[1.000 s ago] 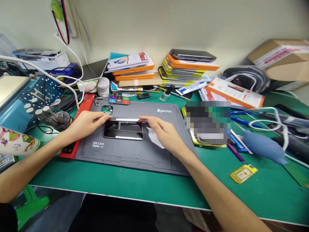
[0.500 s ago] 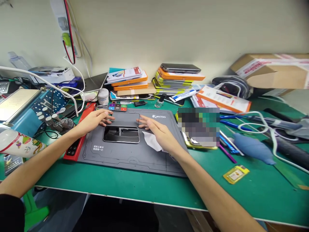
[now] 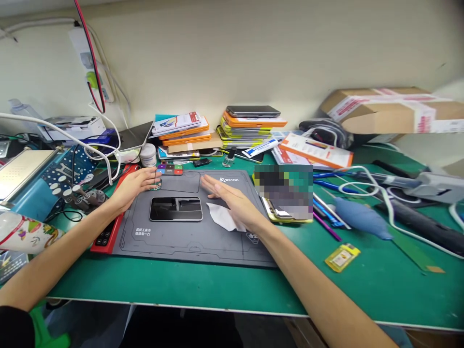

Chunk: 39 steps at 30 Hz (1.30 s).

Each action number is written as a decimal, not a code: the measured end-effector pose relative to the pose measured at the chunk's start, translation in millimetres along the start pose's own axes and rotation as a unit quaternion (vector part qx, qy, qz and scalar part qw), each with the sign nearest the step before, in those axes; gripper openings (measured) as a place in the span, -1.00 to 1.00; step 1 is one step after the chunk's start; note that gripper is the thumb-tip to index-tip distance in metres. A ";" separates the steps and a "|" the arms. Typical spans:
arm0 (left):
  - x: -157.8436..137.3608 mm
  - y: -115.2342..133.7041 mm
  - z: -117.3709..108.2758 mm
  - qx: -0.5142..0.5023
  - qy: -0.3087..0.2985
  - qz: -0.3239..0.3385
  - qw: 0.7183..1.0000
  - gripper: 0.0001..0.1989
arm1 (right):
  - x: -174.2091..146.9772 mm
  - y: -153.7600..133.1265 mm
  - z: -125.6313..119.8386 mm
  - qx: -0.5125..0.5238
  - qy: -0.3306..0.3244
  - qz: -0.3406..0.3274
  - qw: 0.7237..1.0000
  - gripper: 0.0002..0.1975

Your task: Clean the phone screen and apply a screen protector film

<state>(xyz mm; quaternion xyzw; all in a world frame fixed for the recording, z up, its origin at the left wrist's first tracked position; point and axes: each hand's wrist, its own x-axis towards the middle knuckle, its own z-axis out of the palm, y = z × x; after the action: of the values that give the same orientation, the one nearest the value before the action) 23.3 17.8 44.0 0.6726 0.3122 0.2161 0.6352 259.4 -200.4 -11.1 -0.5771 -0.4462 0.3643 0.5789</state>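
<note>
My left hand lies flat and open on the far left part of the grey work mat, fingertips close to a small strip of coloured squares — holding nothing. My right hand is open too, fingers stretched and pointing left, its heel resting on a white wipe. Between my two hands, slightly nearer me than the fingertips, the phone lies flat on the mat with its glossy dark face up, touched by neither hand. Beyond my right hand stand stacks of orange-edged boxes; to its right lies a blue rubber blower.
</note>
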 end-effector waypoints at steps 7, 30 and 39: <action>0.8 0.1 -4.7 0.007 0.001 0.016 1.000 -0.48 | 23.3 -11.4 -8.0 0.006 -0.072 0.024 0.997 -0.42; -65.7 -8.5 -20.1 0.409 0.004 0.328 0.851 -0.69 | 27.3 2.3 5.8 0.088 0.070 0.042 0.993 -0.49; -153.1 -16.0 -1.5 0.519 0.076 0.506 0.685 -0.67 | 21.0 16.4 3.0 0.053 0.089 0.049 0.993 -0.56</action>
<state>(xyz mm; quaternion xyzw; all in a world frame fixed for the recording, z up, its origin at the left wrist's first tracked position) -89.0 -87.6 44.5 0.9319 0.0340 0.3580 -0.0474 265.2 -178.5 -25.6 -0.5971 -0.3445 0.3628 0.6271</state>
